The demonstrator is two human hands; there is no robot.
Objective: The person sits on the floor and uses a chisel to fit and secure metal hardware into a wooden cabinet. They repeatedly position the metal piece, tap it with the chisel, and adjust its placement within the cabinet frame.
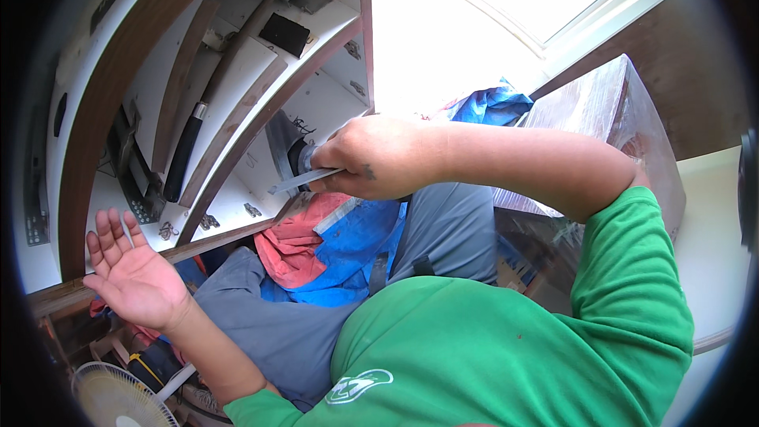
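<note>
My left hand (pixel 133 278) is raised at the lower left, palm up and fingers apart, beside the edge of a white cabinet (pixel 213 207) with brown edging. A thin pale line shows between its fingers; I cannot tell whether it is an object. At the centre, my right hand (pixel 378 156) is closed around a flat grey metal strip (pixel 304 181) that sticks out to the left. Just beyond its knuckles, inside the cabinet, is a dark rounded thing (pixel 299 155), partly hidden by the hand. A long tool with a black handle (pixel 184 156) lies in the cabinet.
Metal hinges (pixel 209 221), black drawer slides (pixel 130 154) and a black block (pixel 285 34) sit in the cabinet. Red and blue cloth (pixel 360 253) lies by my legs. A plastic-wrapped box (pixel 589 103) stands at right, a fan (pixel 118 395) at lower left.
</note>
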